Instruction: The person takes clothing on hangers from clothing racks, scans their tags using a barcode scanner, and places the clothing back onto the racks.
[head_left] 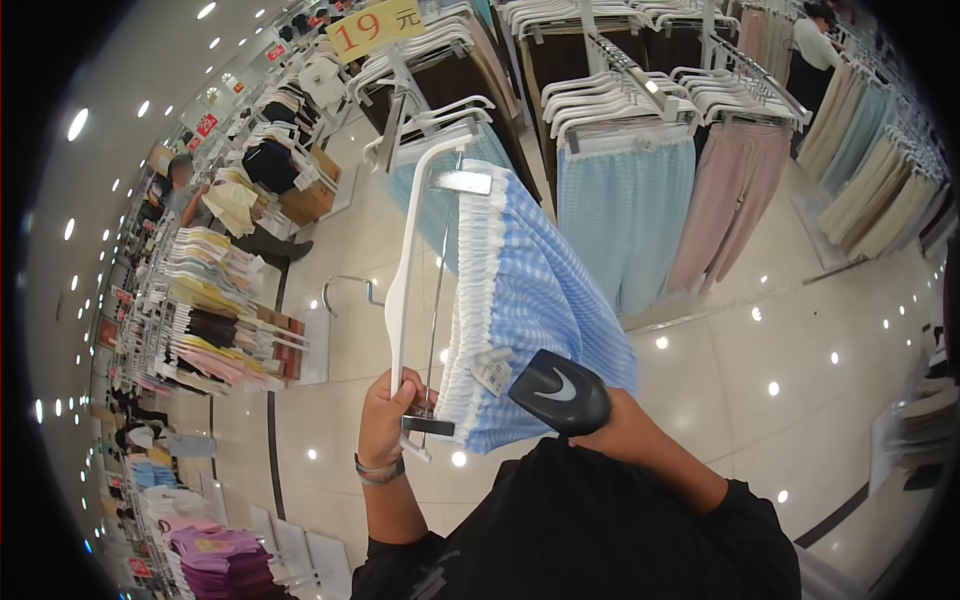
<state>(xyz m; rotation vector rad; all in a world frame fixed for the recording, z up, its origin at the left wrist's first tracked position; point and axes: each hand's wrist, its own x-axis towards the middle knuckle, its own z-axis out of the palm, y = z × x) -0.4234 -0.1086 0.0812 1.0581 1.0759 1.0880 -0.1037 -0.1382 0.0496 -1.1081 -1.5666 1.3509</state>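
My left hand (385, 415) is closed around the lower end of a white clip hanger (397, 290), which is held upright on its side. Blue-and-white checked trousers (545, 270) hang from the hanger's metal clips by a gathered white elastic waistband. A small white label (491, 370) with print too small to read shows on the waistband. In my right hand (605, 428) is a black handheld scanner (562, 393) with a pale curved mark on top. Its head is close to the label, in front of the fabric; most of my right fingers are hidden beneath it.
Racks of light-blue trousers (627, 215) and pink trousers (730, 195) stand ahead, with a yellow price sign (376, 30) at upper left. Clothing racks (205, 310) line the left, where a person (240, 205) handles garments. Another person (812, 55) is at upper right.
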